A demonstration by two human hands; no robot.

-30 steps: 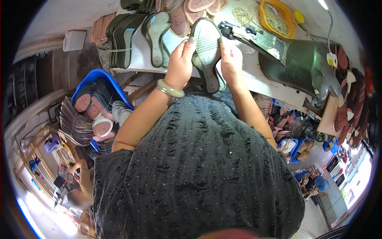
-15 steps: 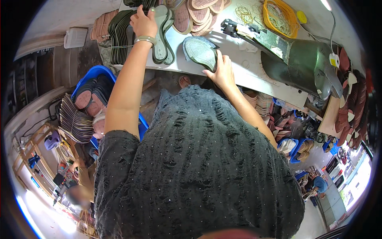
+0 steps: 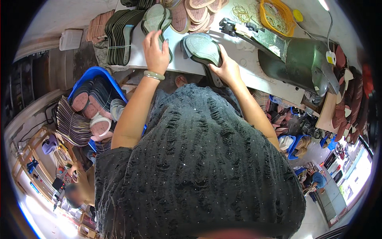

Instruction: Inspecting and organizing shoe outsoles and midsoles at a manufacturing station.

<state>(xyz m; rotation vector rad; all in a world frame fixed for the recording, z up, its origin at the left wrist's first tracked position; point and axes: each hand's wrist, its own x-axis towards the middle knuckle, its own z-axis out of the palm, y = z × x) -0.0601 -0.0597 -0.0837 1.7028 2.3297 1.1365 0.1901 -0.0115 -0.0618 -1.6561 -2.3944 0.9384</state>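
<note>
My right hand [image 3: 227, 68] grips the side of a grey-green insole [image 3: 200, 47], thumb below and fingers along its edge, over the worktable's near edge. Under it a dark strip [image 3: 215, 77] hangs past the edge; whether it belongs to a second insole I cannot tell. My left hand [image 3: 156, 53], a bangle on its wrist, is raised with fingers apart and nothing in them. It partly covers a few overlapping grey-green insoles [image 3: 154, 19] on the table. Left of these stands a tied row of dark insoles [image 3: 119, 38].
Pinkish-brown insole pieces [image 3: 197, 16] lie at the back. A yellow basket [image 3: 274, 18] holds rubber bands. A dark green machine [image 3: 294, 63] stands to the right on the white worktable [image 3: 254, 71]. A blue crate [image 3: 97, 71] of insoles is at my left. Another person [image 3: 77, 191] is at lower left.
My left hand has left the insoles at the back and come nearer and rightward. In my right hand the insole has tilted, and the dark strip beneath now shows.
</note>
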